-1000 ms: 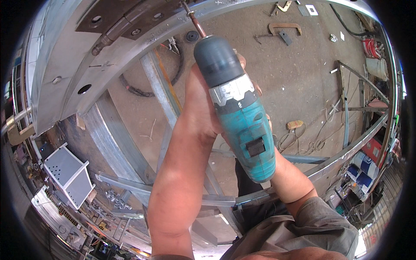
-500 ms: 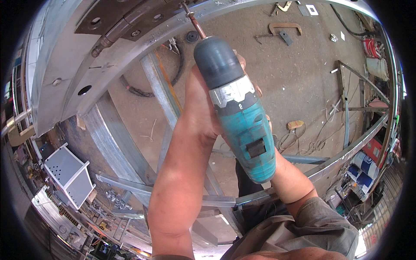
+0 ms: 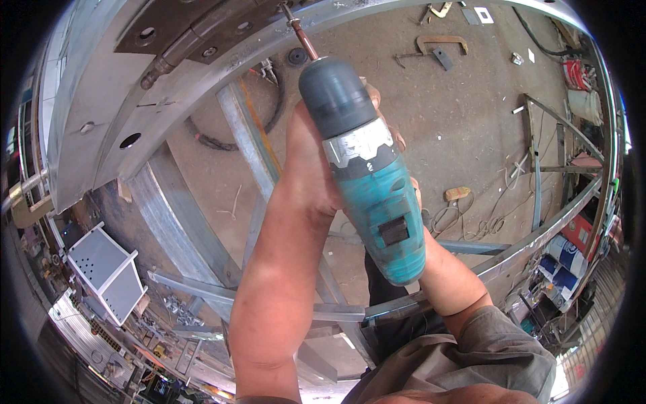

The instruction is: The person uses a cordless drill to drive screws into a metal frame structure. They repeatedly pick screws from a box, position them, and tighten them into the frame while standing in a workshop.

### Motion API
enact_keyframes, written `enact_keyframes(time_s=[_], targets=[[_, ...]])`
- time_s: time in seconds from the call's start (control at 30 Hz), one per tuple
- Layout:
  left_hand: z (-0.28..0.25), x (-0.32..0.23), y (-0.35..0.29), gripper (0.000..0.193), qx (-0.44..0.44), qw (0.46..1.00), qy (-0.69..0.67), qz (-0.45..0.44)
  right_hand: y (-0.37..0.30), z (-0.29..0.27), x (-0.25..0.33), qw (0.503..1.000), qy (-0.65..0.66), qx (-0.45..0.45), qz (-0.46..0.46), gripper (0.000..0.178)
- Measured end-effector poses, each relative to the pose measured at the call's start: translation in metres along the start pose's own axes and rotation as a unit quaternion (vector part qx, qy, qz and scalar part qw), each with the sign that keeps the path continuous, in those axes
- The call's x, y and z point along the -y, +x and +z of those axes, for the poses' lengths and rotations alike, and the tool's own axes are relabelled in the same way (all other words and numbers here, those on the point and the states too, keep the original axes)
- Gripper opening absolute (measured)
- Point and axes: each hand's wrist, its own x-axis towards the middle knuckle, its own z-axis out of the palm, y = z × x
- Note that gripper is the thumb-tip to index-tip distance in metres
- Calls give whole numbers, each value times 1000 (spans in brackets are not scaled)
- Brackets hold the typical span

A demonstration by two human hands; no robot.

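A teal and black cordless drill [image 3: 387,192] lies across the middle of the view, its black chuck pointing up and left. From the chuck runs a reddish-brown driver bit [image 3: 306,42], whose tip meets a fastener at the edge of a dark steel hinge [image 3: 202,37]. My left hand [image 3: 306,151] is wrapped round the front of the drill from its left side and underneath. Mostly hidden below the drill body, my right hand [image 3: 417,194] closes on its grip; the trigger cannot be seen. The hinge lies against a grey metal frame [image 3: 101,87] with round holes.
Galvanised steel bars [image 3: 182,215] cross below my arms. On the concrete floor lie a rusty C-clamp [image 3: 444,42], a black hose [image 3: 279,101], a yellowish block [image 3: 458,194] and thin cord. A white-framed grey box [image 3: 104,262] stands at lower left, and an angle-iron frame [image 3: 565,168] at right.
The drill and both hands have shifted very slightly left. The bit stays at the hinge's edge, and my grip looks the same.
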Motion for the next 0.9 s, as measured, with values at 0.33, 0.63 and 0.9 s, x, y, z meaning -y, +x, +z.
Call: enact_keyframes(time_s=[0.33,0.63,0.9], targets=[[4,-2,-1,34,-52,998,-22,-9,5,-2,1,1000,-10,0,-19,36],[9,-3,-1,35,-46,998,-40,27,9,-3,0,994,107,-21,-21,34],[7,-8,0,41,-39,998,-41,13,12,-1,3,996,89,-22,-7,34]])
